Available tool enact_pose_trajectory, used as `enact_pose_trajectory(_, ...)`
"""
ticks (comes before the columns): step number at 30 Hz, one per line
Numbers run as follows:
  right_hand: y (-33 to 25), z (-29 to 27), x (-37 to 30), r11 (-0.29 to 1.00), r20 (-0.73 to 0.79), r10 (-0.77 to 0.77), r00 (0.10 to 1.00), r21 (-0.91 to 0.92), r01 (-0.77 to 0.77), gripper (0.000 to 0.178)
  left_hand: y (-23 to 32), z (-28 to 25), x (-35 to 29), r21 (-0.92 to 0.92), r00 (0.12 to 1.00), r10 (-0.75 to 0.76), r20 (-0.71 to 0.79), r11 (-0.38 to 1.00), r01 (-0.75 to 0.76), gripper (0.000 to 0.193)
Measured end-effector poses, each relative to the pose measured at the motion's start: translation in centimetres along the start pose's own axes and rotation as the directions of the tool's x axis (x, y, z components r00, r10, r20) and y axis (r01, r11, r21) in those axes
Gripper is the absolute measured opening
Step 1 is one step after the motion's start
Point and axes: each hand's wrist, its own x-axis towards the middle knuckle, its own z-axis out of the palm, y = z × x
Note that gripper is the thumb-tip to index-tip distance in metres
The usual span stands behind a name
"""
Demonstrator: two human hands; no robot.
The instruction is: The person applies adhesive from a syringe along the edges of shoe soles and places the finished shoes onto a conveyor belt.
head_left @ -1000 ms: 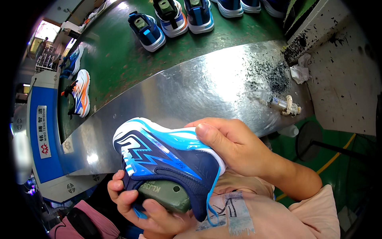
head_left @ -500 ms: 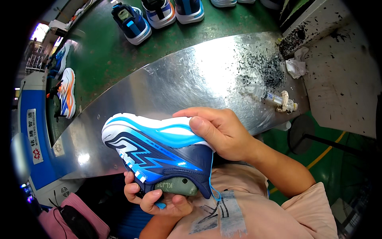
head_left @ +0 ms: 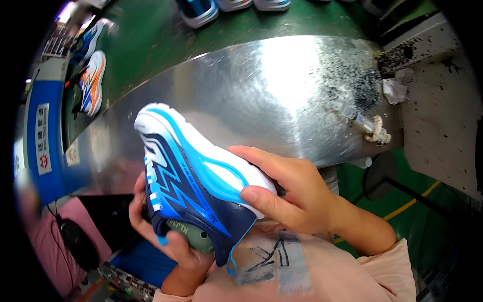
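A navy, blue and white running shoe (head_left: 196,176) lies on its side in the air between my hands, its toe pointing up and to the left. Inside its opening sits a green shoe last (head_left: 190,235). My right hand (head_left: 297,194) grips the white sole near the heel, thumb on the side wall and fingers across the bottom. From below left, my left hand (head_left: 178,246) holds the upper by the laces and collar, its fingers partly hidden behind the shoe. A thin blue loop (head_left: 232,261) hangs from the heel.
Below the shoe is a shiny metal worktop (head_left: 221,80). A syringe-like tube (head_left: 363,122) with a whitish blob, black specks and crumpled paper (head_left: 396,89) lie at right. An orange-and-white shoe (head_left: 92,83) stands left on the green surface (head_left: 146,45); more shoes (head_left: 198,12) are beyond.
The shoe has turned in my hands, its toe swinging up and its heel dropping. My left hand has shifted leftward. The whole view has also moved, with the far shoes now partly cut off.
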Motion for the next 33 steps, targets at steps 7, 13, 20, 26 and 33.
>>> enact_pose_trajectory(7,-0.5,1.3,-1.2,0.997,0.032,0.070,0.997,-0.034,-0.069,0.055,2.4,0.2,-0.6,-0.165,0.947,-0.314,-0.063,0.939,0.300,0.070)
enact_pose_trajectory(13,-0.9,1.1,-0.8,0.996,-0.043,0.085,0.995,0.012,-0.084,0.056,3.2,0.9,0.6,-0.171,0.946,-0.316,-0.071,0.938,0.301,0.063)
enact_pose_trajectory(20,-0.8,1.0,-0.7,0.993,-0.054,0.116,0.992,0.012,-0.115,0.054,3.6,1.6,0.8,-0.240,0.920,-0.378,-0.103,0.907,0.346,0.064)
enact_pose_trajectory(26,-1.6,0.5,-0.2,0.980,0.004,0.198,0.980,-0.038,-0.198,0.056,3.7,1.8,1.3,-0.289,0.898,-0.427,-0.109,0.878,0.382,0.064)
enact_pose_trajectory(33,-1.1,-1.2,1.1,0.987,-0.081,0.099,0.992,-0.122,-0.108,0.059,0.8,0.7,9.0,-0.077,0.988,-0.150,0.026,0.985,0.152,0.055)
